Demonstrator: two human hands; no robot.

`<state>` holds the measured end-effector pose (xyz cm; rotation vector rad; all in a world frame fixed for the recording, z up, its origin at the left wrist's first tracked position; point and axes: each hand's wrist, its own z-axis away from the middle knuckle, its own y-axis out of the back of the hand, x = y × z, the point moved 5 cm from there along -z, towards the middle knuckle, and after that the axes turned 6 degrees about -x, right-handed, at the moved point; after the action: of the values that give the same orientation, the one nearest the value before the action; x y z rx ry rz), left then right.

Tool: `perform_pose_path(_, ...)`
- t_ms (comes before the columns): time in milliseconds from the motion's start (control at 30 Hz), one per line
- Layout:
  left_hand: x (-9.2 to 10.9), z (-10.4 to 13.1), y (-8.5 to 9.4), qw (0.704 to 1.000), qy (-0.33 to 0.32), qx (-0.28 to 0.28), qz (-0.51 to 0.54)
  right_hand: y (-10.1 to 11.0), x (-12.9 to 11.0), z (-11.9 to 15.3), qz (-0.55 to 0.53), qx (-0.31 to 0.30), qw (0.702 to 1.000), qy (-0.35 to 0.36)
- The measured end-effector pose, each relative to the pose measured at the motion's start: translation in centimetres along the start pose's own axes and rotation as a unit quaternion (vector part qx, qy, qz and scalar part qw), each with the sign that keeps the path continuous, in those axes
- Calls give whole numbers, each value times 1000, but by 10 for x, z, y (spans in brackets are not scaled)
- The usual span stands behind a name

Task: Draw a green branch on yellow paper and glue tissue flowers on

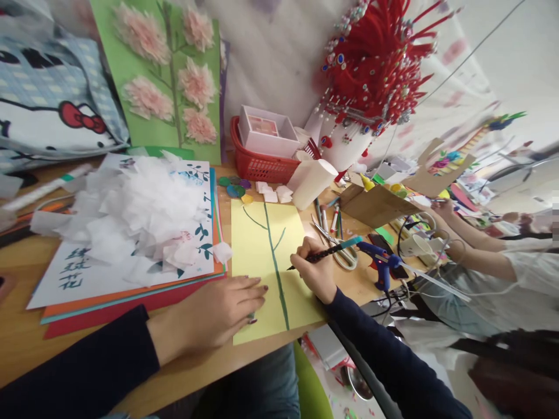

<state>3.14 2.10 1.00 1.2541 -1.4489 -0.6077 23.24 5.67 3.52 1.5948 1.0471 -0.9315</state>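
A sheet of yellow paper (253, 256) lies on the wooden table, with a green stem and a few thin side branches drawn on it. My left hand (218, 305) rests flat on the paper's left edge, fingers stretched out, holding nothing. In my right hand (314, 270) is a dark marker pen (327, 252) with a teal end, gripped between the fingers. Its tip points at the paper just right of the drawn stem; whether it touches I cannot tell. Left of the paper, a heap of thin white paper pieces (144, 203) covers a stack of coloured sheets (170, 294).
A blue glue gun (379, 262) and scissors (345, 256) lie to the right. Behind stand a paper roll (312, 183), a red basket (262, 169), a green flower picture (174, 137) and a red beaded headdress (375, 70). Another person's arm (471, 244) reaches in at the right.
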Motion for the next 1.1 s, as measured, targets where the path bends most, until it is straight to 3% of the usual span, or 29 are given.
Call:
perform_pose_path(233, 9, 2, -2, 997, -17, -27, 75, -1, 4, 14, 15, -5, 1000, -4)
perform_pose_path(467, 2, 18, 17, 998, -10, 46, 29, -12, -5, 38, -20, 10, 998, -54)
perform_pose_path(600, -3, 27, 16, 999, 6, 44, 1, -28, -2, 47, -18, 16, 997, -79)
perform_pose_path(733, -2, 26, 11, 1000, 6, 30, 4, -37, -1, 34, -6, 11, 996, -92)
perform_pose_path(900, 2, 25, 11, 998, -6, 44, 33, -42, -3, 10, 28, 4, 998, -49)
perform_pose_path(1100, 1, 25, 7, 998, -2, 33, 58, -52, 2, 5, 66, -8, 997, -34)
